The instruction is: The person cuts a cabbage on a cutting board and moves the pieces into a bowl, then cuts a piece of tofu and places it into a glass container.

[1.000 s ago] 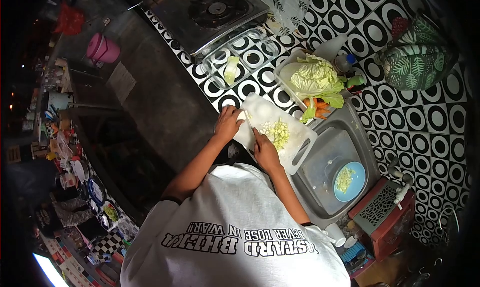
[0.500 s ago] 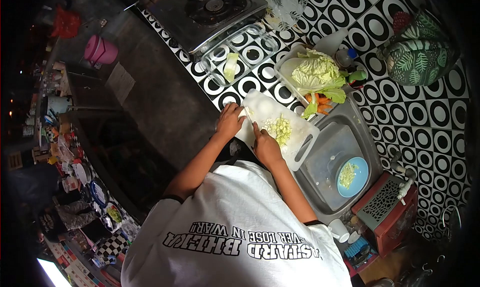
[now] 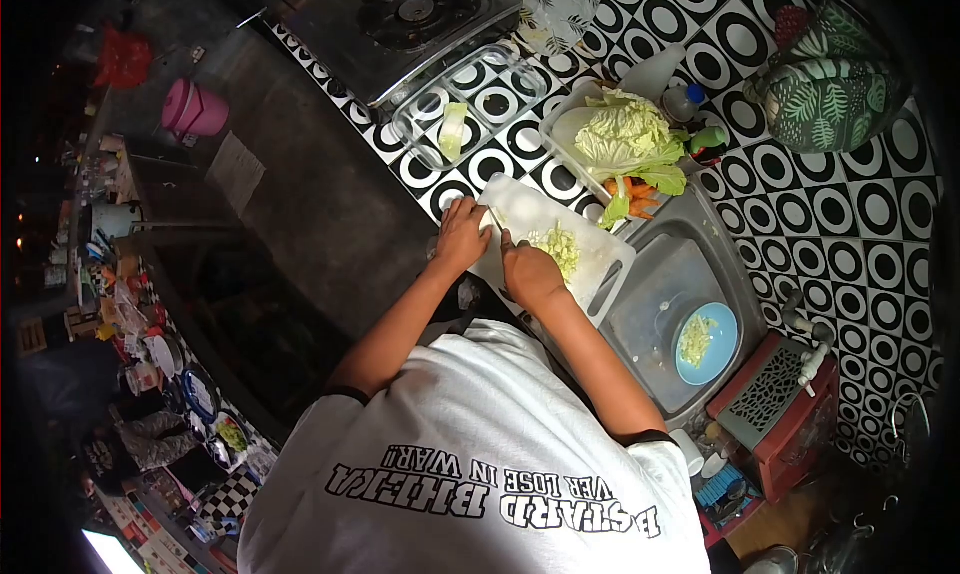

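A white cutting board (image 3: pixel 600 236) lies tilted in view at the counter edge, reaching over the sink rim. My left hand (image 3: pixel 463 236) is at its left end, fingers curled over a pale piece of cabbage (image 3: pixel 487 220). My right hand (image 3: pixel 530 274) is closed round a knife (image 3: pixel 499 224), its blade against that piece and its handle mostly hidden. Chopped cabbage (image 3: pixel 562 249) lies in a pile just beyond my right hand. In the sink, a blue bowl (image 3: pixel 727 344) holds more chopped pieces.
Behind the board, a tray (image 3: pixel 556 144) holds a leafy cabbage (image 3: pixel 625 139) and carrots (image 3: pixel 640 202). A clear glass dish (image 3: pixel 405 134) with one cabbage piece (image 3: pixel 453 132) sits near the stove (image 3: pixel 385 34). The sink (image 3: pixel 640 319) and a faucet (image 3: pixel 815 359) are to the right.
My right hand has shifted slightly left and toward my left hand, covering more of the chopped pile. The whole view has tilted a little. Both hands keep their hold.
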Demonstrator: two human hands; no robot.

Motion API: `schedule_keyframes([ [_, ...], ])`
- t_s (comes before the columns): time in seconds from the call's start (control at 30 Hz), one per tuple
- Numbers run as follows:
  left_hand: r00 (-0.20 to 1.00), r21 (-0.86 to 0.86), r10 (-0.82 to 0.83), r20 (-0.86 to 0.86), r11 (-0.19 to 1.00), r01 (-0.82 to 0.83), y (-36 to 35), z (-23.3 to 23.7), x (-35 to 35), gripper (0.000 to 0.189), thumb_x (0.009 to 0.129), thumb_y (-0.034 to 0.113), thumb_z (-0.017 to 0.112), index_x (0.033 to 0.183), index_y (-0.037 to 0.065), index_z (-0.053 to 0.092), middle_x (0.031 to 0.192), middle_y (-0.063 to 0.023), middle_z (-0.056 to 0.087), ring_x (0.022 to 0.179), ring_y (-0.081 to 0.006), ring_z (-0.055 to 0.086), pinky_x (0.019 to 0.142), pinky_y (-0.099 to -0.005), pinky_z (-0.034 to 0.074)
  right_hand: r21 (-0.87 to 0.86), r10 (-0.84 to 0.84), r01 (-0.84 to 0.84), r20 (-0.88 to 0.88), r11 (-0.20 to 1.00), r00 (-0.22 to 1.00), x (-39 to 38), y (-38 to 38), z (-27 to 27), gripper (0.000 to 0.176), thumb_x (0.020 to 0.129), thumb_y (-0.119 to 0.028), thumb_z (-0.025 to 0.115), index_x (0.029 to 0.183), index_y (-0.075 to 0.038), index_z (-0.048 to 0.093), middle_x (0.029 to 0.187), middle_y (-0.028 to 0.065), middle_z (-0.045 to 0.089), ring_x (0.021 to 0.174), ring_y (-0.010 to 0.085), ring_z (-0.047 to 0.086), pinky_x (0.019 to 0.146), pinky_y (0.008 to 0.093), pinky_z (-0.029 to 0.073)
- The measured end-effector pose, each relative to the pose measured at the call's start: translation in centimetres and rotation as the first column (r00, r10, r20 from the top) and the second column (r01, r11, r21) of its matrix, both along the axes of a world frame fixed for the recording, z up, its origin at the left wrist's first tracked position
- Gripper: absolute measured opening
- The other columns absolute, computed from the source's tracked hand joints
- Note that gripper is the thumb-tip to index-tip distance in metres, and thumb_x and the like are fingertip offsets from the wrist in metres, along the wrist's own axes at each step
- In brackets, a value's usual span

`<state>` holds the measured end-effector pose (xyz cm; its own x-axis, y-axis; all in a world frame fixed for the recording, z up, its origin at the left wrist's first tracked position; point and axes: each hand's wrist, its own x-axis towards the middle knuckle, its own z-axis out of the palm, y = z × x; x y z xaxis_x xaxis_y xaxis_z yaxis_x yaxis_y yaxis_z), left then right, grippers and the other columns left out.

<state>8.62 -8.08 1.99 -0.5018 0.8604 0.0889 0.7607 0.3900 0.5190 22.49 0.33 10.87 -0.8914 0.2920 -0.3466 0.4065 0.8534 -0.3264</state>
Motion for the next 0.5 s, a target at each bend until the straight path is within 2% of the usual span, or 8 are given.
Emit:
schedule_keyframes([
  [0.23,1.000,-0.028,-0.003,-0.011,1.000,0.002,0.4,0.2,0.1,0.036,0.077,0.015,0.070,0.111,0.005,0.063,0.108,-0.0107,0.055,0.107,-0.0306,0.050,0.093,-0.0429,0.040,0.019,0.019,-0.018,-0.030,1.000,0.999,-0.3,0.3,-0.1,0.053,0.082,-0.004,0.048,0.131,0.014,0.046,0.092,0.0262,0.065,0.078,0.0332,0.068,0.070,0.0383,0.055],
  [0.33,0.999,-0.092,0.004,0.039,0.996,0.000,0.4,0.4,0.0,0.035,0.077,0.015,0.070,0.110,0.004,0.063,0.112,-0.0109,0.053,0.112,-0.0296,0.048,0.098,-0.0411,0.037,0.006,0.000,0.001,-0.026,1.000,1.000,-0.5,-0.1,0.2,0.053,0.081,-0.004,0.049,0.130,0.015,0.046,0.090,0.0261,0.066,0.076,0.0339,0.068,0.070,0.0393,0.055],
  [0.5,0.998,-0.102,0.003,0.066,0.995,0.004,0.5,0.4,-0.2,0.034,0.076,0.012,0.070,0.109,0.006,0.063,0.110,-0.0105,0.054,0.112,-0.0293,0.048,0.098,-0.0409,0.037,-0.085,-0.025,0.018,-0.080,0.996,0.996,-0.6,0.4,-0.7,0.051,0.080,-0.005,0.049,0.125,0.017,0.048,0.082,0.0274,0.065,0.074,0.0390,0.066,0.069,0.0442,0.054],
])
